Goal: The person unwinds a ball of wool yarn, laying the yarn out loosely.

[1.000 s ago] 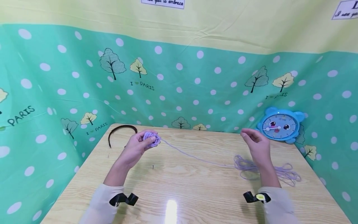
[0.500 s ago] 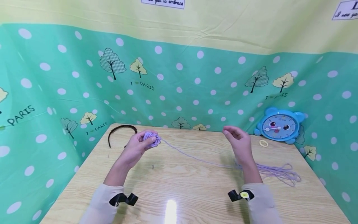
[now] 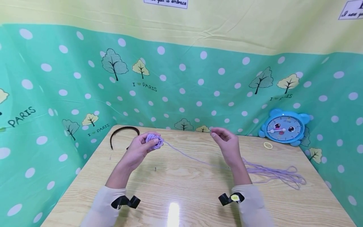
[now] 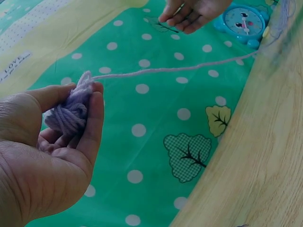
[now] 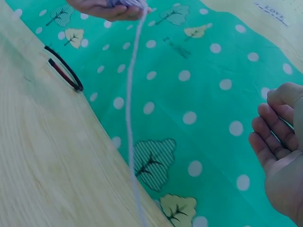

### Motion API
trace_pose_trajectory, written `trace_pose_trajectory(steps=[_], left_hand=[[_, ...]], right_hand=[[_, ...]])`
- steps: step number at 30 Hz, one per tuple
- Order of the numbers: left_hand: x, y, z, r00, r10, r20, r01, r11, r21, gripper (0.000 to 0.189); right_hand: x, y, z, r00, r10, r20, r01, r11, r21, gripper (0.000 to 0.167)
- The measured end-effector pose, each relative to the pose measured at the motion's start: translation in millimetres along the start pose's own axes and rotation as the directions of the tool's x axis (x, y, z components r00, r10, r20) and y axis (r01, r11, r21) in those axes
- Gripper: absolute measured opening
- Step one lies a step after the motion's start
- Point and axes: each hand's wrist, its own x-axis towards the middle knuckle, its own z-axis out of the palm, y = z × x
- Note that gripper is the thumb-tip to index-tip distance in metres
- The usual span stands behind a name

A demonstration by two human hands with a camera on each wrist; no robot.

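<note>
My left hand (image 3: 139,150) grips a small wound ball of lilac yarn (image 3: 151,142) between thumb and fingers, raised over the table's back left part. In the left wrist view the yarn ball (image 4: 71,111) shows its crossed windings, with the thumb along one side. One strand (image 3: 187,155) slopes down from it to a loose, looped heap of the same yarn (image 3: 275,173) on the right. My right hand (image 3: 227,146) is up near the back middle, its fingers loosely curled and holding nothing. The strand (image 5: 130,104) passes well apart from this hand (image 5: 284,137) in the right wrist view.
A dark toothed headband (image 3: 123,128) lies at the back left corner of the wooden table (image 3: 184,192). A blue animal-shaped clock (image 3: 285,128) leans on the curtain at back right, a cream ring (image 3: 267,145) before it. One tiny dark bit (image 3: 155,169) lies near the left forearm.
The right hand has moved left toward the yarn ball, uncovering the cream ring and more of the yarn heap. The left hand holds the ball in the same place.
</note>
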Motion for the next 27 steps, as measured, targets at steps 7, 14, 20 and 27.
trace_pose_trajectory(steps=[7, 14, 20, 27], left_hand=[[0.6, -0.8, 1.0, 1.0, 0.0, 0.007, 0.0, 1.0, -0.006, 0.021], [1.4, -0.1, 3.9, 1.0, 0.006, 0.022, -0.006, 1.0, 0.003, 0.03], [0.6, 1.0, 4.9, 1.0, -0.002, 0.015, 0.002, 1.0, 0.008, 0.037], [0.1, -1.2, 5.6, 0.999, 0.005, 0.044, -0.006, 1.0, 0.015, 0.033]], right_hand=[[-4.0, 4, 23, 0.998, 0.036, 0.054, -0.038, 0.999, 0.03, 0.031], [-10.5, 10, 43, 0.99, 0.056, 0.128, -0.063, 0.996, 0.056, 0.031], [-16.4, 10, 62, 0.978, 0.066, 0.199, -0.085, 0.992, 0.089, 0.029], [-22.7, 15, 79, 0.966, 0.047, 0.254, -0.071, 0.994, 0.084, 0.028]])
